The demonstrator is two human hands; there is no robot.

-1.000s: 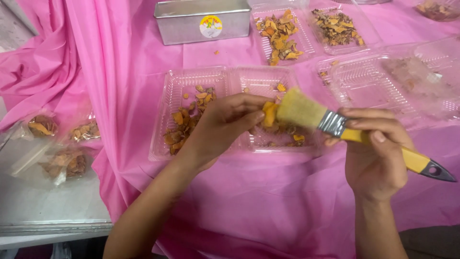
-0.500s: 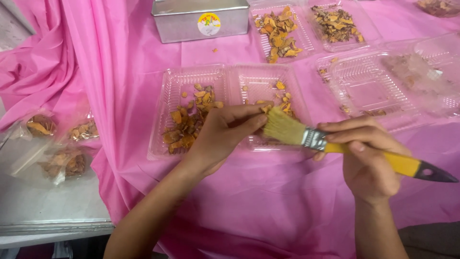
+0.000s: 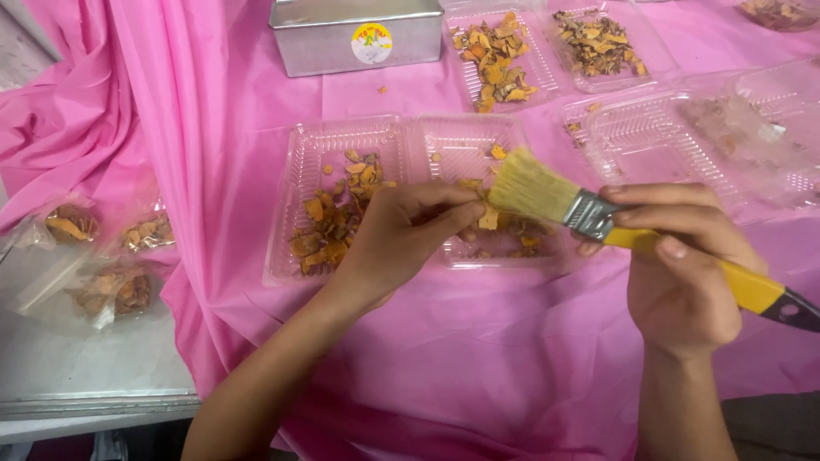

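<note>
Place: makeshift sorting or packing table for dried goods
Cover: pink plastic sheet (image 3: 444, 358) under both hands
Beyond the fingers: clear clamshell trays (image 3: 342, 154) of dried orange chips, metal tin (image 3: 342, 34)
Far from the fingers: filled bags (image 3: 111, 290)

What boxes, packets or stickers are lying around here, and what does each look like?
Metal tin: top centre, rectangular, silver.
Sticker: on the tin's front, round, yellow and white.
Open clamshell tray: centre, under the hands, clear plastic, holding orange-brown chips.
Two clear trays: top, right of the tin, filled with chips.
Empty trays: right, clear, ribbed.
Small bags: left edge, clear plastic, brown pieces inside.
</note>
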